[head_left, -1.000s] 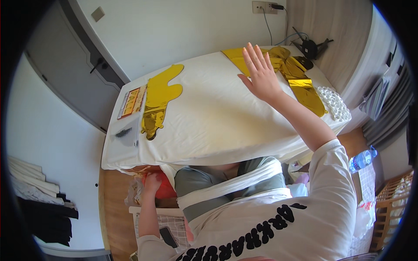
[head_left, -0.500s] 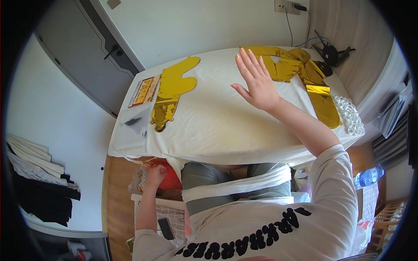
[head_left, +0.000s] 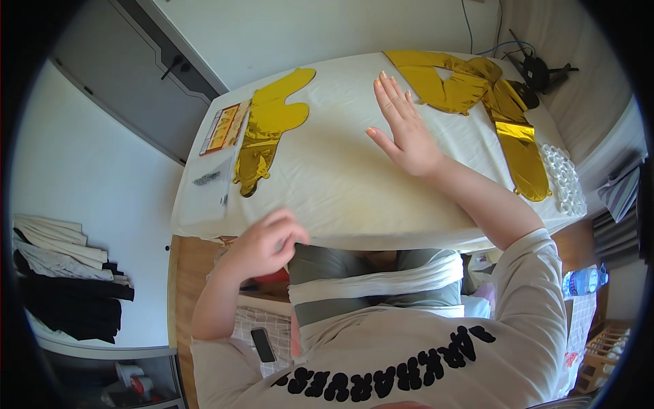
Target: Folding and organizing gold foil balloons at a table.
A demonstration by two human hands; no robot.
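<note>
My right hand (head_left: 411, 136) is spread over the middle of the white-covered table (head_left: 340, 180), fingers straight and nothing in them. Whether its palm touches the cloth is hard to tell. My left hand (head_left: 266, 245) is at the table's near left edge, its fingers curled together and slightly blurred. Anything small between them cannot be made out. Flat gold foil balloons lie on both sides: one (head_left: 262, 140) on the left, and others (head_left: 453, 92) beyond my right hand, with a long piece (head_left: 523, 157) running down the right.
A printed card pack (head_left: 223, 128) and a clear plastic bag (head_left: 212, 180) lie at the table's left. White ring-like pieces (head_left: 564, 178) sit at the right edge, below a black router (head_left: 536, 71). A phone (head_left: 262, 344) rests beside my left leg.
My left hand has risen from below the table's near edge and moved right and forward. My right hand stays spread over the table, its position nearly the same.
</note>
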